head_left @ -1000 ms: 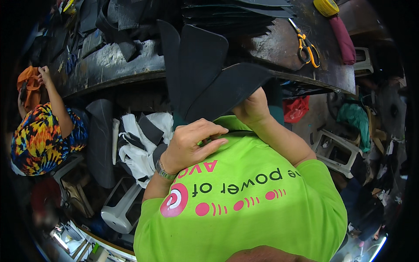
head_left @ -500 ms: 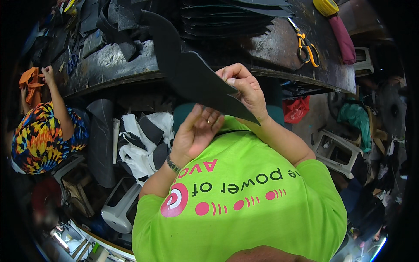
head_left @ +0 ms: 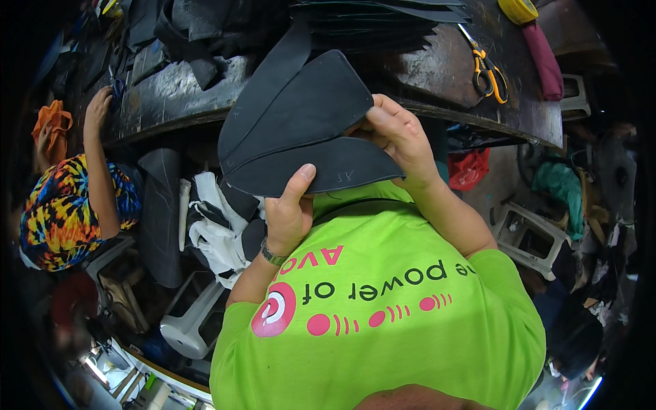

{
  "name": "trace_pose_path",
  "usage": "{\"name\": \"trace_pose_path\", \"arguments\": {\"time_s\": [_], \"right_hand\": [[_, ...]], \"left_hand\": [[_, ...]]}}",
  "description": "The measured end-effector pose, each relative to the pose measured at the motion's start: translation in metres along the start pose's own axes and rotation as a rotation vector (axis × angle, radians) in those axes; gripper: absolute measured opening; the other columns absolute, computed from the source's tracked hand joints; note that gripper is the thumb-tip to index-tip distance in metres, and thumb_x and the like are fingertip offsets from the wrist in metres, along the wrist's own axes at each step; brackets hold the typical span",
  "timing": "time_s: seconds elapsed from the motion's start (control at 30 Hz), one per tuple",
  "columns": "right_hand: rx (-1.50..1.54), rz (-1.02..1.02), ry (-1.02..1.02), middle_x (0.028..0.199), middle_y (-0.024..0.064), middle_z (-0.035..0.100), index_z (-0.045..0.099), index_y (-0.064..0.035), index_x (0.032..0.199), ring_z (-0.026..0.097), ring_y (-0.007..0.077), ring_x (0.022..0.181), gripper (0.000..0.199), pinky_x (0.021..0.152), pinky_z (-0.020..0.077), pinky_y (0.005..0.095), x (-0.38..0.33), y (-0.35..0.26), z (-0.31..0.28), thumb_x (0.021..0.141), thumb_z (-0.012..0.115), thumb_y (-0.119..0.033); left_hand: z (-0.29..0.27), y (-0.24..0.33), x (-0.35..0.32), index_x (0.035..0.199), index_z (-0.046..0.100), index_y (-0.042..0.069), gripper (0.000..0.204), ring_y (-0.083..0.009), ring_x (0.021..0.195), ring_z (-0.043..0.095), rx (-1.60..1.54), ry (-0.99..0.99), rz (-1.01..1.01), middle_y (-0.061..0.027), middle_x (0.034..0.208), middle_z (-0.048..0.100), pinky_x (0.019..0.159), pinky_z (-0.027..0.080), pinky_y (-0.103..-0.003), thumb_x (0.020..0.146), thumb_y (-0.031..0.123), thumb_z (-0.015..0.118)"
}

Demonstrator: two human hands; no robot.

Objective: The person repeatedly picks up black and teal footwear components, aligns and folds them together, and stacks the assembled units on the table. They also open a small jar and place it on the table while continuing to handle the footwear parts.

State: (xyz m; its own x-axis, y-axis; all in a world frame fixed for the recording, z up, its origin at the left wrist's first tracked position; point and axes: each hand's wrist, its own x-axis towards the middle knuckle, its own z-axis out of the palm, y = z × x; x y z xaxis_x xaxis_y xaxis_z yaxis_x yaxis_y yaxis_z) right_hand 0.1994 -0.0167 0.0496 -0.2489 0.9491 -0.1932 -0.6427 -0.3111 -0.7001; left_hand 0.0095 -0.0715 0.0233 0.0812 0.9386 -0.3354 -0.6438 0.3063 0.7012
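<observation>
A black sewn panel (head_left: 294, 116) of sheet material is spread in front of me, its broad face up. Stitched seams run across it, and there are faint pale marks close to its near edge. My left hand (head_left: 288, 222) grips that near edge, thumb on top and the other fingers hidden underneath. At the panel's right side my right hand (head_left: 404, 140) is closed at a corner, thumb and fingers pinched together there. A pointed flap of the panel reaches below the right hand.
On the dark table (head_left: 430, 78) beyond lie stacked black cut pieces (head_left: 372, 27), orange-and-black scissors (head_left: 486, 72), a maroon roll (head_left: 544, 61) and a yellow roll (head_left: 517, 10). To the left, a co-worker's hand (head_left: 99, 109) reaches to blue-handled scissors. A plastic stool (head_left: 529, 239) stands at right.
The panel has turned from edge-on to face up, its seams now showing. My left hand has gone from loose below it to gripping its near edge. The co-worker's hand has moved toward the scissors.
</observation>
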Motion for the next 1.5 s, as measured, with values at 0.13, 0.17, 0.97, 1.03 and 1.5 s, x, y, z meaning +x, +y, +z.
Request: {"name": "trace_pose_path", "arguments": {"time_s": [0.13,0.17,0.97,1.03,1.5], "right_hand": [[-0.145,-0.052,-0.029,0.097,0.0103,0.069,0.060,-0.0012,0.109,0.068,0.0128,0.087,0.015,0.079,0.0563,0.0263,0.001,0.000,-0.003,0.101,0.057,-0.014],[-0.137,-0.056,-0.040,0.096,0.0094,0.069,0.060,-0.0013,0.109,0.068,0.0119,0.085,0.015,0.078,0.0562,0.0257,0.001,0.002,-0.004,0.100,0.058,-0.013],[-0.212,-0.282,0.074,0.101,0.0042,0.064,0.058,-0.0016,0.125,0.062,0.0094,0.090,0.030,0.087,0.0503,0.0246,-0.002,-0.007,-0.006,0.096,0.062,-0.005],[-0.209,-0.228,0.038,0.100,0.0041,0.065,0.062,-0.0015,0.121,0.062,0.0092,0.090,0.024,0.086,0.0507,0.0243,-0.003,-0.007,-0.004,0.097,0.062,-0.006],[-0.875,-0.624,-0.220,0.095,0.0121,0.065,0.072,0.0012,0.097,0.066,0.0225,0.081,0.016,0.074,0.0532,0.0301,0.018,0.003,0.038,0.082,0.069,-0.002]], "left_hand": [[0.010,-0.001,0.001,0.132,0.051,-0.001,0.040,-0.0259,0.108,0.066,0.038,-0.005,0.052,-0.0154,0.124,0.063,0.097,0.054,-0.041,0.095,0.007,0.062],[0.011,-0.001,0.001,0.133,0.051,-0.001,0.040,-0.0258,0.109,0.066,0.016,-0.023,0.054,-0.0153,0.124,0.063,0.097,0.053,-0.041,0.095,0.006,0.062],[0.007,0.001,0.015,0.121,0.063,0.000,0.024,-0.0245,0.102,0.069,-0.344,-0.045,-0.140,-0.0129,0.114,0.069,0.094,0.053,-0.037,0.101,0.012,0.057],[0.006,0.004,0.018,0.127,0.060,0.001,0.028,-0.0226,0.099,0.070,-0.496,-0.031,-0.212,-0.0115,0.109,0.070,0.086,0.057,-0.034,0.102,0.012,0.055],[0.007,0.016,0.016,0.121,0.053,-0.008,0.029,-0.0185,0.067,0.070,-1.457,-0.484,-0.581,-0.0136,0.083,0.065,0.057,0.061,-0.024,0.093,-0.009,0.058]]}}
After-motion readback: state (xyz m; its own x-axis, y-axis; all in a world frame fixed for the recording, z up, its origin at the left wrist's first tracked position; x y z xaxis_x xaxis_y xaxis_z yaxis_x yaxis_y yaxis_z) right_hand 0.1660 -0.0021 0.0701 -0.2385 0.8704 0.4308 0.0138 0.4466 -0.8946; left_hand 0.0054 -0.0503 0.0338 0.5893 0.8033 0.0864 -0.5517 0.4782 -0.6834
